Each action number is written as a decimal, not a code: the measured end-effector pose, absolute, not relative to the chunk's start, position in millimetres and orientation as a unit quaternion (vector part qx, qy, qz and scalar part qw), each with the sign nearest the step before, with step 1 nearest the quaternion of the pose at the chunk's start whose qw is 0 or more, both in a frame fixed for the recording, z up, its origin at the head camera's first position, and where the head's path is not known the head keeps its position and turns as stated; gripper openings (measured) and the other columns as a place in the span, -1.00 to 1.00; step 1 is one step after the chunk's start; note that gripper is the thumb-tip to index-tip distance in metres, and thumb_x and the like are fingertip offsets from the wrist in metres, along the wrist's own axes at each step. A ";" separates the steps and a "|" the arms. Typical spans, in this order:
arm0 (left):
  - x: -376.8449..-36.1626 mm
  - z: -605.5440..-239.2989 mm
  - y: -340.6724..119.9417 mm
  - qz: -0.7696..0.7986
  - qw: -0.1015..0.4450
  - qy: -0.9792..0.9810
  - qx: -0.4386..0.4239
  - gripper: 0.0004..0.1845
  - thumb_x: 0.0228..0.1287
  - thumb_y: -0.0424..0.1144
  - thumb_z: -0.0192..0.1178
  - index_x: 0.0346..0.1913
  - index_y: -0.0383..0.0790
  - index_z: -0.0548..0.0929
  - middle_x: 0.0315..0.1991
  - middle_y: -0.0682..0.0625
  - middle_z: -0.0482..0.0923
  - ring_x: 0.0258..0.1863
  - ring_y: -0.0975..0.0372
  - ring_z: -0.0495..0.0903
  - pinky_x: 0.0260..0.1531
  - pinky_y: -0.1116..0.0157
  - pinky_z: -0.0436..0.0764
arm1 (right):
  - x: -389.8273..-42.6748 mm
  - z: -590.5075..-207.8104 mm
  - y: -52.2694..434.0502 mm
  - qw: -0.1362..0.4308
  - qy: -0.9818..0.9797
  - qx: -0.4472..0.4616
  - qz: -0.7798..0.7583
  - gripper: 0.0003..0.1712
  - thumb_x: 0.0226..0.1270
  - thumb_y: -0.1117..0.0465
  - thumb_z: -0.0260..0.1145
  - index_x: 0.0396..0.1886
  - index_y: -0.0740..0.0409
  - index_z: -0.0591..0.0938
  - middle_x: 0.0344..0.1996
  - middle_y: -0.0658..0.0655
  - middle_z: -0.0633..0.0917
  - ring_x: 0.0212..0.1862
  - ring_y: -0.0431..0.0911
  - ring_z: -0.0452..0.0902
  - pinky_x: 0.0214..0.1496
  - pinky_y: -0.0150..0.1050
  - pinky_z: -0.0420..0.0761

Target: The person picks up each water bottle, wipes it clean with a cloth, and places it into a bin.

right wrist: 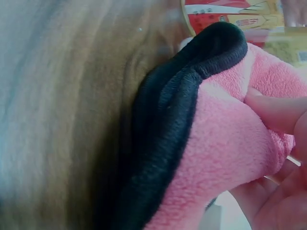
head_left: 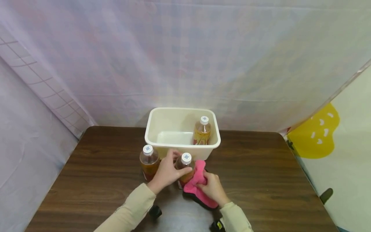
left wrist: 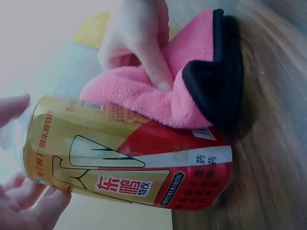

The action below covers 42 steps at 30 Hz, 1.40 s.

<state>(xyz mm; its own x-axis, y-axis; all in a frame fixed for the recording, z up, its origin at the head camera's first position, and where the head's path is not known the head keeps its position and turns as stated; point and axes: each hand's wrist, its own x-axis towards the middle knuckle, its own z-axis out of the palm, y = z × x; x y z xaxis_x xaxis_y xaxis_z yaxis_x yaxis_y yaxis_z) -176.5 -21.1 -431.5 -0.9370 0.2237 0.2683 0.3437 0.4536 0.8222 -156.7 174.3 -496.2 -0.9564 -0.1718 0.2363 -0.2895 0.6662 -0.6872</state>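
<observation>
My left hand [head_left: 168, 172] grips a drink bottle [head_left: 186, 161] around its upper part, in front of the white bin. That bottle has a white cap and, in the left wrist view, a gold and red label [left wrist: 124, 158]. A pink cloth [head_left: 198, 180] with a black edge is pinched in my right hand [head_left: 214, 188]. The cloth lies against the bottle's right side, and its black edge [right wrist: 168, 110] hangs low over the table in the right wrist view. Left of my left hand stands a second bottle [head_left: 149, 164] of the same kind.
A cream plastic bin [head_left: 150, 129] stands at the back of the dark wooden table [head_left: 95, 180]. Inside its right end is a third bottle [head_left: 202, 132], upright. Pale curtains [head_left: 185, 58] rise behind the table, and a yellow patterned shape [head_left: 316, 138] shows at the right.
</observation>
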 end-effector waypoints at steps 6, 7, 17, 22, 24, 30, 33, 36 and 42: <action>-179.7 -430.2 -28.7 -0.516 0.043 -0.834 -0.191 -0.49 -0.14 -0.16 0.43 -0.10 -0.25 0.49 -0.14 -0.08 0.53 -0.08 0.12 0.53 -0.07 0.19 0.54 | -154.0 -479.5 181.3 0.049 -0.902 0.137 0.407 -0.77 -0.19 0.33 0.49 -0.50 0.18 0.59 -0.63 -0.01 0.59 -0.56 -0.31 0.36 -0.54 -0.42 0.43; -180.3 -429.9 -30.0 -0.516 0.044 -0.833 -0.196 -0.50 -0.14 -0.17 0.44 -0.10 -0.27 0.51 -0.14 -0.08 0.52 -0.09 0.13 0.52 -0.08 0.21 0.54 | -154.3 -475.8 182.9 0.045 -0.900 0.142 0.410 -0.77 -0.17 0.32 0.49 -0.50 0.19 0.59 -0.64 -0.02 0.58 -0.57 -0.32 0.34 -0.56 -0.42 0.42; -182.5 -422.0 -40.8 -0.446 0.051 -0.851 -0.274 -0.51 -0.07 -0.17 0.38 -0.02 -0.27 0.56 -0.16 -0.06 0.55 -0.20 0.17 0.51 -0.20 0.31 0.53 | -164.5 -430.4 190.5 0.040 -0.883 0.210 0.418 -0.77 -0.10 0.35 0.44 -0.38 0.20 0.61 -0.54 0.01 0.62 -0.51 -0.30 0.40 -0.51 -0.41 0.49; -185.0 -417.0 -41.8 -0.474 0.007 -0.838 -0.269 -0.57 -0.04 -0.29 0.35 -0.05 -0.28 0.53 -0.13 -0.11 0.57 -0.15 0.09 0.57 -0.24 0.35 0.58 | -171.5 -413.1 186.5 0.053 -0.878 0.243 0.410 -0.77 -0.11 0.33 0.46 -0.39 0.17 0.61 -0.51 0.00 0.63 -0.49 -0.27 0.42 -0.47 -0.40 0.50; -185.6 -415.7 -42.2 -0.482 -0.008 -0.836 -0.263 -0.60 -0.03 -0.32 0.34 -0.07 -0.30 0.53 -0.13 -0.12 0.58 -0.14 0.07 0.57 -0.23 0.35 0.58 | -173.8 -407.9 183.8 0.061 -0.877 0.252 0.405 -0.77 -0.11 0.31 0.47 -0.41 0.16 0.61 -0.52 -0.01 0.63 -0.49 -0.27 0.42 -0.46 -0.40 0.50; -186.6 -416.8 -43.5 -0.499 -0.024 -0.827 -0.259 -0.60 -0.01 -0.37 0.32 -0.04 -0.35 0.54 -0.12 -0.16 0.56 -0.11 0.06 0.55 -0.17 0.29 0.58 | -177.8 -399.5 176.1 0.055 -0.877 0.271 0.393 -0.78 -0.09 0.29 0.46 -0.39 0.15 0.62 -0.51 -0.01 0.64 -0.48 -0.27 0.43 -0.45 -0.39 0.50; -187.1 -419.0 -43.8 -0.498 -0.014 -0.828 -0.257 -0.59 -0.03 -0.36 0.34 -0.06 -0.37 0.55 -0.12 -0.17 0.54 -0.11 0.03 0.54 -0.17 0.26 0.58 | -178.3 -400.0 174.0 0.048 -0.880 0.272 0.386 -0.78 -0.09 0.28 0.46 -0.39 0.16 0.62 -0.52 0.00 0.64 -0.49 -0.28 0.43 -0.45 -0.39 0.50; -186.8 -419.6 -44.2 -0.496 -0.015 -0.831 -0.251 -0.59 -0.04 -0.34 0.35 -0.05 -0.35 0.56 -0.13 -0.17 0.54 -0.10 0.02 0.53 -0.15 0.25 0.58 | -178.8 -403.1 173.4 0.041 -0.884 0.275 0.377 -0.78 -0.09 0.29 0.46 -0.41 0.19 0.60 -0.54 0.01 0.63 -0.50 -0.28 0.44 -0.45 -0.39 0.51; -186.0 -419.1 -43.6 -0.485 -0.014 -0.837 -0.252 -0.59 -0.03 -0.34 0.34 -0.05 -0.34 0.55 -0.12 -0.17 0.54 -0.11 0.01 0.54 -0.16 0.26 0.58 | -178.8 -415.8 175.6 0.024 -0.889 0.276 0.364 -0.77 -0.12 0.33 0.45 -0.42 0.19 0.59 -0.58 -0.01 0.61 -0.51 -0.29 0.44 -0.46 -0.40 0.51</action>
<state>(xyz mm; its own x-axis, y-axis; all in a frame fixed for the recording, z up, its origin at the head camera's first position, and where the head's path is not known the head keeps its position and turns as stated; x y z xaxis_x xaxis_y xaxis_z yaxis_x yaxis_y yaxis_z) -186.0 -43.6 -419.1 -0.8731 0.4343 0.2216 0.4080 0.4022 0.8196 -178.8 175.6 -415.8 -0.8461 -0.4741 0.2435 -0.5090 0.5830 -0.6333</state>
